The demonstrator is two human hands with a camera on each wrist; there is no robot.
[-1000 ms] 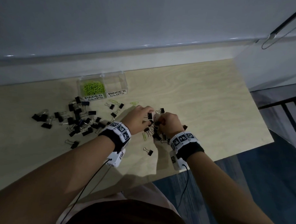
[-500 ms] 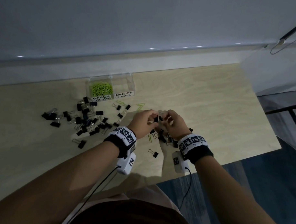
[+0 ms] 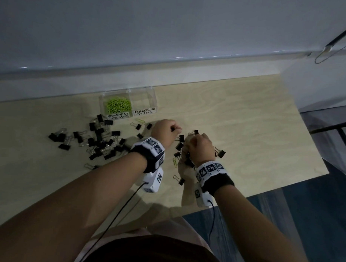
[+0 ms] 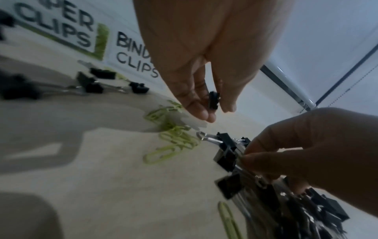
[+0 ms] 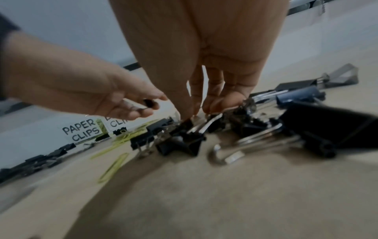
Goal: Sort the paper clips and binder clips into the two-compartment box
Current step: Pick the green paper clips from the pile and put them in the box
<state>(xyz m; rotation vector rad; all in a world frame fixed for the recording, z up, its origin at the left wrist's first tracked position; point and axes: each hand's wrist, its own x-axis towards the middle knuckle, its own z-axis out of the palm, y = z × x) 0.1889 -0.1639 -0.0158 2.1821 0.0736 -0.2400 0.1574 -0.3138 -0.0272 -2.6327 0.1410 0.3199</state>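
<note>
A clear two-compartment box [image 3: 154, 99] stands at the back. Its side labelled PAPER CLIPS holds green paper clips [image 3: 118, 106]; the BINDER CLIPS compartment [image 3: 143, 99] looks bare. My left hand [image 3: 168, 129] is lifted in front of the box and pinches a small black binder clip [image 4: 213, 100] between thumb and fingers. My right hand [image 3: 198, 144] reaches down into a tangled cluster of black binder clips [image 5: 180, 142], and its fingertips [image 4: 251, 155] pinch one by its wire handle. Loose green paper clips [image 4: 175, 137] lie between the hands and the box.
A larger scatter of black binder clips [image 3: 97, 140] covers the wooden table [image 3: 247, 123] to the left. Single clips lie near the front [image 3: 180, 181] and at the right [image 3: 221, 153]. The table edge drops off at the front right. A white wall runs behind.
My left hand has drawn away from my right hand and moved up toward the box with a small binder clip. The right hand stays on the cluster.
</note>
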